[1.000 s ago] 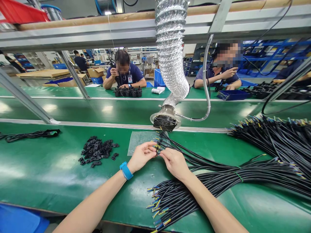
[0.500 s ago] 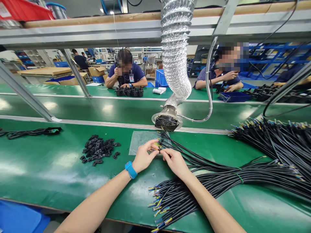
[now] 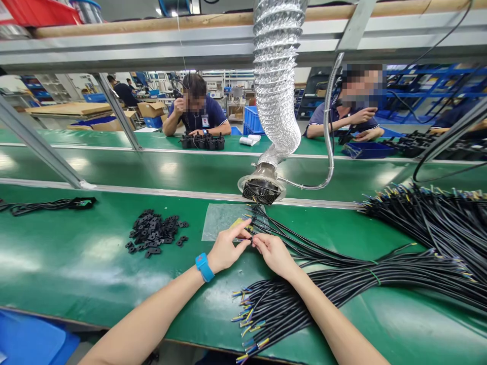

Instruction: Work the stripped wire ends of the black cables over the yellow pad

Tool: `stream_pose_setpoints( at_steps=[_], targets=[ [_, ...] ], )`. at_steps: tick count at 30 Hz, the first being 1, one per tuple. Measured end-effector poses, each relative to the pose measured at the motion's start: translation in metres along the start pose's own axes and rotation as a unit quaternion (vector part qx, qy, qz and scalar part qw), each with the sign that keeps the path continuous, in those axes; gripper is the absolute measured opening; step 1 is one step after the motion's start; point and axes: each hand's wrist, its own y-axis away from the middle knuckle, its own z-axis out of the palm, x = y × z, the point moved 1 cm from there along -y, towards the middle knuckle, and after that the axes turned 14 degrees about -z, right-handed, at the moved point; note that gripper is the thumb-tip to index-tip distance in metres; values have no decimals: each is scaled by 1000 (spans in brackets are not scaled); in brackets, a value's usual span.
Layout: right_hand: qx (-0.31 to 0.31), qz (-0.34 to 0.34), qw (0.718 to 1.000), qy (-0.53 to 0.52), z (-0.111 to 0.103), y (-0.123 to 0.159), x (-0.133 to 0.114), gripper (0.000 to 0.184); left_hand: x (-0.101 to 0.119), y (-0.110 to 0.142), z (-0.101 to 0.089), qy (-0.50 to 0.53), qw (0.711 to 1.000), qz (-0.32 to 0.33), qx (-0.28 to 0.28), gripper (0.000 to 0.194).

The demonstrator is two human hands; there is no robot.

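Note:
My left hand (image 3: pixel 229 247), with a blue band at its wrist, is curled over the bench with thumb and forefinger closing at a small black plastic piece (image 3: pixel 251 241). My right hand (image 3: pixel 274 254) meets it there, thumb and fingers pinched on a black cable, whose end is mostly hidden by the fingers. Just beyond the fingertips, several black cables (image 3: pixel 292 234) with stripped coloured ends lie over a clear plastic sheet (image 3: pixel 215 223). A yellow item (image 3: pixel 239 223) shows on the sheet, partly behind my left hand.
A pile of small black plastic pieces (image 3: pixel 154 230) lies left. Tied cable bundles (image 3: pixel 365 276) spread beneath my right forearm, with another cable heap (image 3: pixel 433 218) behind. A fan-fitted extraction duct (image 3: pixel 262 185) hangs low ahead. Two people (image 3: pixel 196 109) work across the bench.
My fingertips and the small black piece have shifted slightly toward me. The left forefinger has lifted away from the thumb a little, uncovering more of the yellow item.

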Motion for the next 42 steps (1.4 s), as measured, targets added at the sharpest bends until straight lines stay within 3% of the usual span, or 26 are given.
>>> stream_pose_setpoints(
  at_steps=[3,6,16,27,36,42],
  targets=[
    [-3,21,999,-43,1,-1,2,42,1,0,0,-29,999,32,5,52],
    [16,22,998,-61,0,-2,1,43,3,-2,0,-21,999,21,13,52],
    [15,0,1000,-11,-5,-3,-2,36,4,-3,-2,-12,1000,-17,11,52],
    [26,-64,996,51,-13,-4,1,44,7,-2,-4,-31,999,11,26,51],
    [79,-194,963,169,-10,0,20,45,1,-6,-2,77,987,-140,-36,49],
    [69,-171,971,154,-7,1,31,55,11,-1,-4,-49,997,-37,-43,45]
  ],
)
